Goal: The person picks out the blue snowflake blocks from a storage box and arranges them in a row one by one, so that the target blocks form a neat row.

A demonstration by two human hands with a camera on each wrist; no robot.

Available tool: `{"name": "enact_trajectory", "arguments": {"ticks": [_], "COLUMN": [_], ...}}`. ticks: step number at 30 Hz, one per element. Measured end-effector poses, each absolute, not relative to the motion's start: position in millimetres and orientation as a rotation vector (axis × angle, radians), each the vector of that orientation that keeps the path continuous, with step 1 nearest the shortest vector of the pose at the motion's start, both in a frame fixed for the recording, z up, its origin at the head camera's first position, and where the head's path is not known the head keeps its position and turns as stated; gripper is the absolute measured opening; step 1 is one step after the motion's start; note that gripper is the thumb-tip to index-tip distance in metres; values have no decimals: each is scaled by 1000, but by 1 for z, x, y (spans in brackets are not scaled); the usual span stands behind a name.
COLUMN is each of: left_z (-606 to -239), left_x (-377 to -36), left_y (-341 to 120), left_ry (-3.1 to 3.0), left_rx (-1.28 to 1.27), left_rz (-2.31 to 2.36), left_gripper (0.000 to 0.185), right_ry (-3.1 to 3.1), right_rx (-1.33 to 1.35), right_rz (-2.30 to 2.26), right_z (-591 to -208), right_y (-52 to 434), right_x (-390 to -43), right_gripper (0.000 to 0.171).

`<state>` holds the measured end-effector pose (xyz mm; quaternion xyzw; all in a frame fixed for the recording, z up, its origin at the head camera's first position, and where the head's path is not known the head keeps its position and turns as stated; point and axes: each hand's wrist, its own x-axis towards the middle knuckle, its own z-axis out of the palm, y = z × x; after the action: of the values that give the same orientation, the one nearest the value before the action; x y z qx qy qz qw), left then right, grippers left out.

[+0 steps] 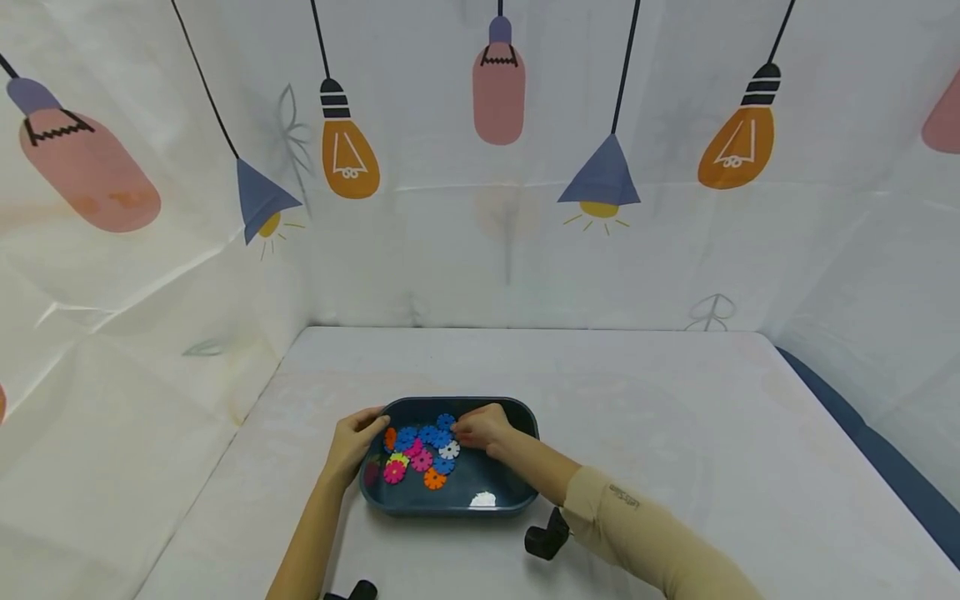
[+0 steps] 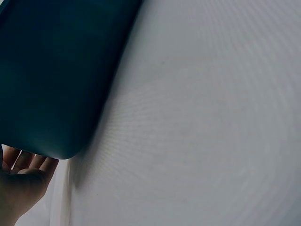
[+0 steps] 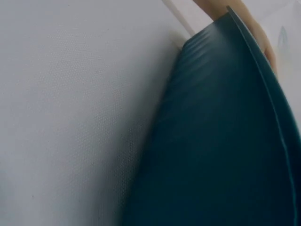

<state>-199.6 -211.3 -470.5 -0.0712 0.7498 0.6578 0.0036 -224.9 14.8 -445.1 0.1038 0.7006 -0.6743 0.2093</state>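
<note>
Backdrop: white cloth w/ printed hanging bulbs and lamps (image 1: 498,79), draped behind and round both sides of the tabletop (image 1: 637,417), which has a pale cover.
Tray: dark blue plastic tray (image 1: 517,412), rounded corners, sits on the tabletop near the front edge, centre-left. Wrist views show mostly its outer wall (image 2: 56,80) close up.
Pieces: heap of gear-shaped interlocking discs (image 1: 420,454) in the tray's left half; blue, pink, orange, white, a yellow-green one. Blue ones cluster at the far side, pink and orange nearer the person.
Left hand: left hand (image 1: 352,442) wraps the tray's left rim, thumb over the top edge, fingers down the outside wall; grip closed on the tray, prob. to keep it from sliding. Left wrist cam shows fingers (image 2: 19,162) under the tray corner.
Right hand: right hand (image 1: 483,427) reaches inside the tray, fingers curled down onto the blue discs at the far side. Looks like a pinch on a disc, but fingertips are hidden, so can't tell for sure what the grip holds.
Sleeve: beige sleeve (image 1: 637,521) on the right forearm; left forearm bare.
Wrist gear: black mounts (image 1: 547,537) under each forearm.
</note>
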Motion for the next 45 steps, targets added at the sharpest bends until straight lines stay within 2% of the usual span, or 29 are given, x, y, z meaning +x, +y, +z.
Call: {"name": "enact_trajectory", "arguments": {"ticks": [10,25,37,45], "left_z": [-470,-469,-467,-468], "left_x": [-199,-198,-200,-200], "left_y": [-210,-212,-215,-214], "left_ry": [2365,2373,2391,2415], "left_rx": [-227,-175,-124,-99], "left_rz": [2060,2050,1997,1969], "left_gripper": [40,39,39,40], "right_ry": [1920,1858,1953,2011], "right_rx": [423,585,562,506], "right_rz": [-1928,-2123,-2017,-1951], "right_z": [-448,-460,-459,-457], "right_y": [-3,-22,-26,-31], "right_x": [-226,-228,-227,-224], "right_gripper": [17,25,16,19]}}
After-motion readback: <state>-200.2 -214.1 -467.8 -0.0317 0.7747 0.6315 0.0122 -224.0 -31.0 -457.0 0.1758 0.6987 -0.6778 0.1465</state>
